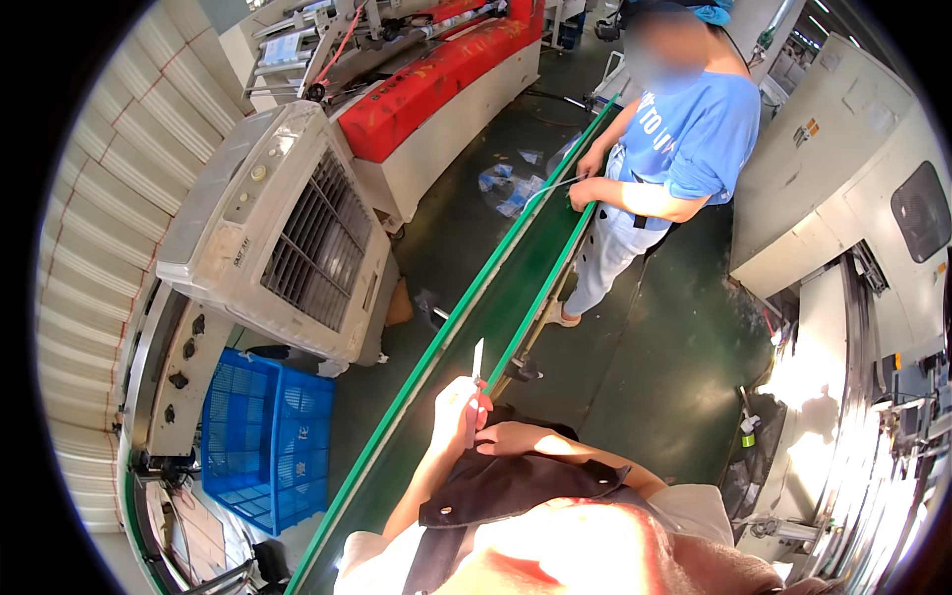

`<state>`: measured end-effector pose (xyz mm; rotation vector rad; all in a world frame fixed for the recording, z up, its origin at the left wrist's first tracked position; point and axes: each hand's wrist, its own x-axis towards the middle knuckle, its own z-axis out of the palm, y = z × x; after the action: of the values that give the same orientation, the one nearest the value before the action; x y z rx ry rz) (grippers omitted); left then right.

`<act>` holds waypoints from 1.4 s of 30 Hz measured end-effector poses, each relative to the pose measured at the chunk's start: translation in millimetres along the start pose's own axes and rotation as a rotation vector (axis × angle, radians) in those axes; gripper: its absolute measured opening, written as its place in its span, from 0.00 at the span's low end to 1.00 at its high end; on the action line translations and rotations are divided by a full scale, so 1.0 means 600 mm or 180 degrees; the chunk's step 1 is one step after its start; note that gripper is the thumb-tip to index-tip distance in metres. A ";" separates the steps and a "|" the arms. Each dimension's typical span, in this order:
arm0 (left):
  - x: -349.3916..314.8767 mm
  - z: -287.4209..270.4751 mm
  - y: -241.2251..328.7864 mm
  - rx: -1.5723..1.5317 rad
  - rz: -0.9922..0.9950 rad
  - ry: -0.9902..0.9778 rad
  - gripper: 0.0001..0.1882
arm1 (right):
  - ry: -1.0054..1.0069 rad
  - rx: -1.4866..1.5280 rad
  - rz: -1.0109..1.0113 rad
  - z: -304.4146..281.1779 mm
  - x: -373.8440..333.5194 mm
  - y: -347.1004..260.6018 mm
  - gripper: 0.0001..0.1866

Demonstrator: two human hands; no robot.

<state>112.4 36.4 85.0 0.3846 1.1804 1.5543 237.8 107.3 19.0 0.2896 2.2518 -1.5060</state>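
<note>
A utility knife (471, 421) with a reddish handle stands nearly upright in my left hand (454, 410), which is closed around it. Its bare blade (479, 359) points up and away from me, above the green conveyor (466, 342). Right beside the lower end of the handle is my right hand (508, 438), its fingers curled in. Whether those fingertips hold the knife or anything else is hidden. Both hands are in front of my dark apron (486, 491), at the conveyor's right edge.
Across the conveyor a co-worker in a blue shirt (699, 134) holds a thin pale strip (557, 185). On the left stand a grey air cooler (317, 238) and a blue crate (297, 446). A red-topped machine (426, 84) is behind; plastic scraps (508, 188) litter the floor.
</note>
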 end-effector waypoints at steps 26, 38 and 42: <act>0.042 -0.096 -0.021 -0.4180 -0.1402 -0.0390 0.13 | 0.0708 -0.0434 0.0101 0.033 0.023 0.026 0.21; 0.030 -0.078 -0.057 -0.2864 -0.1293 -0.0253 0.13 | 0.0850 -0.0313 0.0238 0.033 0.007 0.001 0.21; 0.032 -0.074 -0.068 -0.2582 -0.1274 -0.0236 0.12 | 0.0794 -0.0167 0.0316 0.033 0.005 -0.001 0.18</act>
<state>94.9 28.3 24.9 -0.3131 0.4512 1.4999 239.1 89.0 11.6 0.5938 2.4230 -1.4246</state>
